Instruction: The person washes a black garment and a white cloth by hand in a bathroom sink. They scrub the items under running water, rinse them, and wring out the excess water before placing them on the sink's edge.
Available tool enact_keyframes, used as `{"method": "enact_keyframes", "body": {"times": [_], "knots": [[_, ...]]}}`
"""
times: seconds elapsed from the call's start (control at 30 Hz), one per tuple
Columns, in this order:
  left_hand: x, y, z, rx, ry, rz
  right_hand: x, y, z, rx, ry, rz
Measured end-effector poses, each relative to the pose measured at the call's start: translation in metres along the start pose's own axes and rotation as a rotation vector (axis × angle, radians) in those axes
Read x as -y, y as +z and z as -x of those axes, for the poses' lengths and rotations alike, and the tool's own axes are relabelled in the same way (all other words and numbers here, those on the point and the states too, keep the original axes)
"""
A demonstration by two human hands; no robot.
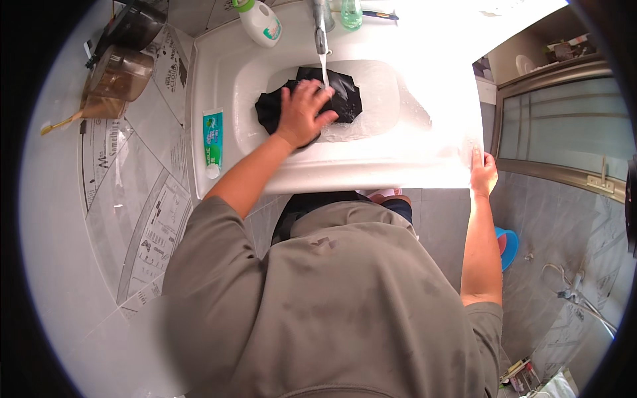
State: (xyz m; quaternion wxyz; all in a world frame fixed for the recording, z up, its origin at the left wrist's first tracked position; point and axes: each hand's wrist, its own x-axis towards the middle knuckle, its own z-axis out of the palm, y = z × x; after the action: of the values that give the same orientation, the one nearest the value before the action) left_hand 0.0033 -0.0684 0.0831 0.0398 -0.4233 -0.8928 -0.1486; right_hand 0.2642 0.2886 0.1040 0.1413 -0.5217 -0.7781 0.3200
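Observation:
A black cloth (344, 99), wet and bunched, lies in the bowl of the white washbasin (318, 174). Pressing flat on it is my left hand (305, 114), its fingers spread and slightly blurred. Water from the chrome faucet (322, 30) runs down onto the cloth just beside my fingertips. Part of the cloth is hidden under that hand. My right hand (484, 174) grips the basin's right front edge, thumb near the top and fingers along the outer side.
A green and white toothpaste tube (213, 140) rests on the basin's left rim. Behind stand a white bottle with a green cap (259, 25) and a clear green bottle (351, 14). A glass-fronted cabinet (567, 126) and a blue bucket (508, 249) are at the right.

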Motion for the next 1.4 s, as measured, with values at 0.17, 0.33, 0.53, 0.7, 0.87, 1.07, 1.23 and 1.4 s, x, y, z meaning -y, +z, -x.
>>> {"method": "enact_keyframes", "body": {"times": [0.17,0.33,0.53,0.7,0.87,1.07,1.23,1.4], "knots": [[0.056,0.045,-0.026,-0.038,-0.616,0.183,0.002,0.003,0.000,0.009,-0.019,-0.021],[0.007,0.091,-0.055,-0.407,-0.565,-0.151,-0.009,0.011,-0.005,-0.082,-0.216,0.027],[-0.018,0.098,-0.066,-0.352,-0.090,0.092,-0.015,0.004,-0.004,0.026,-0.073,-0.005],[-0.017,0.104,-0.073,-0.313,-0.024,0.055,-0.013,0.007,-0.005,-0.068,-0.338,0.288],[-0.013,0.108,-0.067,-0.400,-0.052,0.101,0.025,0.035,0.019,-0.060,-1.072,0.621],[-0.005,0.034,-0.006,-0.119,-0.187,0.060,0.119,0.100,0.087,1.085,-1.186,0.560],[0.038,-0.043,0.106,-0.153,-0.205,0.276,0.148,0.170,0.118,1.277,-1.411,0.264],[0.043,-0.084,0.194,-0.243,-0.517,0.237,0.188,0.224,0.188,1.233,-1.383,0.308]]}}
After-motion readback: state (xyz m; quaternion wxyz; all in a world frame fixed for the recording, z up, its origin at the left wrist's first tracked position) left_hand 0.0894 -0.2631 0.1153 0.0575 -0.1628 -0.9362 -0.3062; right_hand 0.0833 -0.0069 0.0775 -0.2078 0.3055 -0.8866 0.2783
